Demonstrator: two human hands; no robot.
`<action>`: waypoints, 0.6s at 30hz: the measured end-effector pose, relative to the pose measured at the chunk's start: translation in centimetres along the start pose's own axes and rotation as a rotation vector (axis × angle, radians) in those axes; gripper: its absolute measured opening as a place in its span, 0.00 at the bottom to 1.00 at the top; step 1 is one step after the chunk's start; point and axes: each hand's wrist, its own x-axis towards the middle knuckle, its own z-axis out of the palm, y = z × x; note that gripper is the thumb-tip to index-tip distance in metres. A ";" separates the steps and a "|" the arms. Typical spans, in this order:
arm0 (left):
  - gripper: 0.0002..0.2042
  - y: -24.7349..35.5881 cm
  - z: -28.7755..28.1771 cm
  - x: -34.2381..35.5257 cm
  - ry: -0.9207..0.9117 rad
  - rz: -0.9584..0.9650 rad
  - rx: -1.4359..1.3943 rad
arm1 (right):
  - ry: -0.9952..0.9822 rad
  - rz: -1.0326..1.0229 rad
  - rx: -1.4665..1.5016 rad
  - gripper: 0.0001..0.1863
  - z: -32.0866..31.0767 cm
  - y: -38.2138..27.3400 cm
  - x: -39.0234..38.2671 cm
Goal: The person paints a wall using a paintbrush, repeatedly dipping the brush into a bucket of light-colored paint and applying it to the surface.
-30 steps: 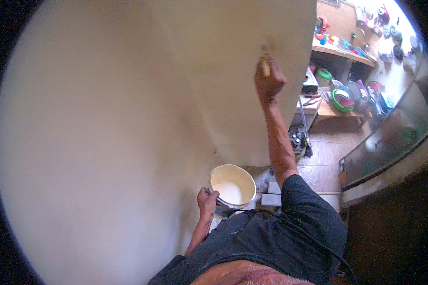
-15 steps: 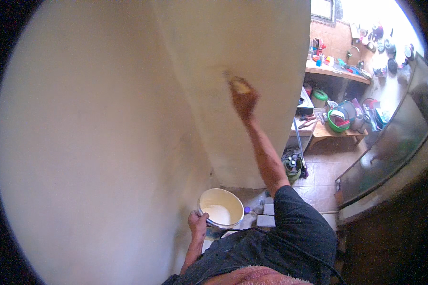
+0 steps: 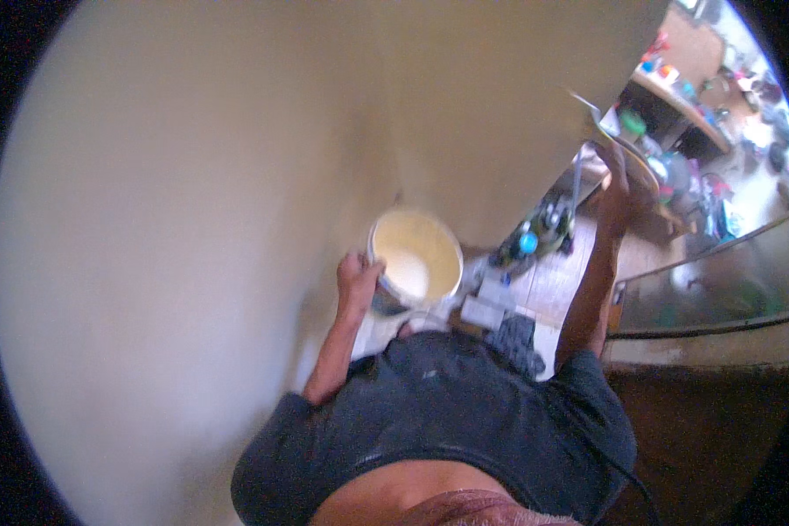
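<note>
Left hand (image 3: 357, 279) closed on rim of cream-filled bucket (image 3: 415, 257), held low before torso. Right hand (image 3: 616, 188) grips a flat blade tool (image 3: 607, 133), raised, well right of bucket; tool's long axis slants up-left toward wall (image 3: 237, 175).

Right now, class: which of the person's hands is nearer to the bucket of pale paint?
Left. The left hand grips the bucket at its rim, while the right hand is raised far off beside the wall, holding a brush.

A round white bucket (image 3: 415, 256) of pale cream paint hangs upright near the wall, its rim gripped.
</note>
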 end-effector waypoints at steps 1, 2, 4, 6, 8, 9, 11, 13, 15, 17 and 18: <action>0.12 3.8 -1.1 -1.8 0.001 0.016 -0.150 | -0.108 0.030 0.084 0.09 0.2 -1.0 -2.2; 0.11 4.2 -2.3 -2.5 0.015 -0.004 -0.189 | -0.326 0.133 0.221 0.09 1.8 -2.8 -4.2; 0.10 3.1 -1.7 -1.0 -0.014 0.000 -0.242 | -0.659 0.212 0.298 0.07 4.4 -2.8 -7.2; 0.09 2.6 -1.4 -0.7 -0.024 0.001 -0.255 | -0.857 0.177 0.237 0.08 6.9 -1.2 -10.5; 0.08 4.6 -1.5 -0.6 -0.039 -0.007 -0.280 | -0.990 0.192 0.102 0.08 8.9 0.1 -12.8; 0.07 4.8 -1.5 -0.6 -0.057 -0.018 -0.291 | -1.067 0.217 0.006 0.08 9.5 0.4 -13.6; 0.07 5.4 -1.6 -0.5 -0.072 -0.035 -0.322 | -1.154 0.220 -0.065 0.08 10.4 0.7 -14.9; 0.07 5.7 -1.7 -0.5 -0.083 -0.046 -0.331 | -1.163 0.194 -0.026 0.09 11.0 1.0 -15.9; 0.07 6.0 -1.7 -0.5 -0.090 -0.053 -0.351 | -1.184 0.167 -0.112 0.13 11.7 2.1 -16.9; 0.07 6.1 -1.7 -0.5 -0.088 -0.056 -0.383 | -1.230 0.190 -0.141 0.17 12.2 2.8 -17.4; 0.08 5.9 -1.8 -0.4 -0.092 -0.060 -0.381 | -1.226 0.201 -0.148 0.17 12.3 3.1 -17.7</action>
